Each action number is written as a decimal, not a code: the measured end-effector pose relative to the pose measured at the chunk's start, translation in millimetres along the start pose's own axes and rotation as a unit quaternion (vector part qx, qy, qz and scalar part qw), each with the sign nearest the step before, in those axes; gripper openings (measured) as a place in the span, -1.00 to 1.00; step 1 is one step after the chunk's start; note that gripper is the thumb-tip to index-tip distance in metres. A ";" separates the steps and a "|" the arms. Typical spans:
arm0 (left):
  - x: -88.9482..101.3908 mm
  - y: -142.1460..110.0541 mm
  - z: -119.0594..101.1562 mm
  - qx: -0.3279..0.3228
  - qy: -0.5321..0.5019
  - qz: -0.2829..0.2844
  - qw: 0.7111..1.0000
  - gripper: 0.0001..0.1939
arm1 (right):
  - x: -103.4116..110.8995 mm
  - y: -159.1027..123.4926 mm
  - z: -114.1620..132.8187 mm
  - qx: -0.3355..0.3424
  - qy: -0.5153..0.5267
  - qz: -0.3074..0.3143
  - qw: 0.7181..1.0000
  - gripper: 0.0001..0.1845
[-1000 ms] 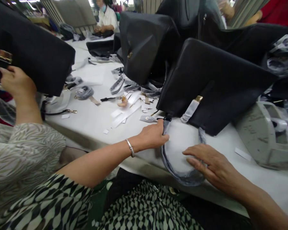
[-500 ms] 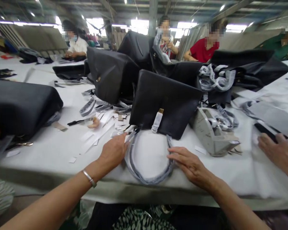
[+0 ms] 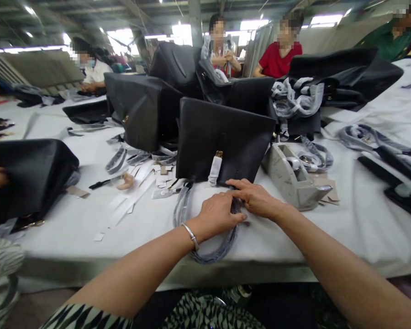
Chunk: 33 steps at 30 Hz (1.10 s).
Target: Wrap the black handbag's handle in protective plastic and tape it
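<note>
A black handbag point(image 3: 226, 137) stands upright on the white table point(image 3: 150, 228) before me, its wrapped grey handle point(image 3: 205, 251) looping down to the table's front edge. A white-wrapped strap tab with a gold clasp point(image 3: 215, 168) hangs on its front. My left hand point(image 3: 217, 212), wearing a silver bangle, is closed around the right side of the handle near the bag's base. My right hand point(image 3: 255, 198) meets it there, fingers pinched on the same stretch of handle.
A grey tape dispenser point(image 3: 291, 176) sits right of the bag. More black bags point(image 3: 140, 107) stand behind. Paper strips and scraps point(image 3: 133, 192) lie left. A neighbour's hand holds a black bag point(image 3: 27, 178) at far left. Several people sit across the table.
My left hand crossed from the handle's left side to its right side. My right hand moved up from the loop's lower right to join it. The view lifted.
</note>
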<state>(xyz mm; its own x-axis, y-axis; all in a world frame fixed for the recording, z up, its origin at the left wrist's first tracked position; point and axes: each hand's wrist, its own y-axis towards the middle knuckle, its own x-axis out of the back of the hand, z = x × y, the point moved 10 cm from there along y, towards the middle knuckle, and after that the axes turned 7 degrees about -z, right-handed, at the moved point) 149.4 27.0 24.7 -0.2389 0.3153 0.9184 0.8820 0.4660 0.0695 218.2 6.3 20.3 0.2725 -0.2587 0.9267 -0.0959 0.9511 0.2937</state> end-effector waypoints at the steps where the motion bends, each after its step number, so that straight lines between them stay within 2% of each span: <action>1: -3.3 4.3 1.9 0.005 0.002 -0.001 1.000 -0.46 | -1.4 4.6 3.1 0.022 -0.011 0.024 0.999 -0.37; 3: -4.5 6.8 7.4 0.021 0.004 -0.018 1.000 -0.39 | 1.5 10.5 7.5 0.060 -0.012 0.044 0.997 -0.45; 5: -6.1 5.0 14.7 0.048 -0.014 -0.023 0.998 -0.43 | 7.5 14.1 7.6 0.078 0.012 0.043 0.996 -0.49; 9: -16.7 6.0 22.3 0.078 -0.069 0.011 0.995 -0.57 | 11.1 19.9 -0.4 0.074 0.068 0.051 0.994 -0.51; 12: -21.8 10.2 22.9 0.090 -0.056 0.030 0.994 -0.72 | 9.4 23.7 -6.7 0.061 0.090 0.055 0.993 -0.53; 17: -12.0 14.9 18.0 0.077 -0.028 -0.006 0.997 -0.93 | 7.1 24.1 -13.5 0.050 0.127 0.037 0.990 -0.60; 20: -13.5 16.8 24.4 0.090 -0.070 0.004 0.994 -0.91 | 7.0 23.5 -16.4 0.037 0.145 0.029 0.988 -0.63; 24: -15.0 22.0 32.4 0.095 -0.135 0.004 0.986 -0.69 | 6.4 25.1 -12.9 0.031 0.152 0.058 0.986 -0.65; 26: -18.4 24.9 30.3 0.087 -0.149 0.018 0.985 -0.76 | 5.1 26.4 -12.0 0.025 0.141 0.080 0.986 -0.66; 29: -21.9 26.4 23.1 0.092 -0.141 0.044 0.985 -0.86 | 1.8 28.1 -15.2 0.014 0.121 0.099 0.988 -0.70; 31: -20.4 24.5 14.2 0.088 -0.103 0.057 0.989 -0.80 | -0.6 29.1 -19.6 0.004 0.112 0.099 0.989 -0.73; 33: -15.4 20.7 1.3 0.054 -0.029 0.054 0.997 -0.71 | -2.0 29.2 -22.4 -0.002 0.109 0.095 0.990 -0.74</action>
<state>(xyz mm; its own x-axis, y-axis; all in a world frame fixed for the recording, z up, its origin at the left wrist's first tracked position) 170.8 32.9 11.5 -0.1706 0.4147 0.8938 0.8559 0.5118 -0.0741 236.3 38.4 21.8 0.4504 -0.0336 0.8922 -0.1605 0.9800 0.1179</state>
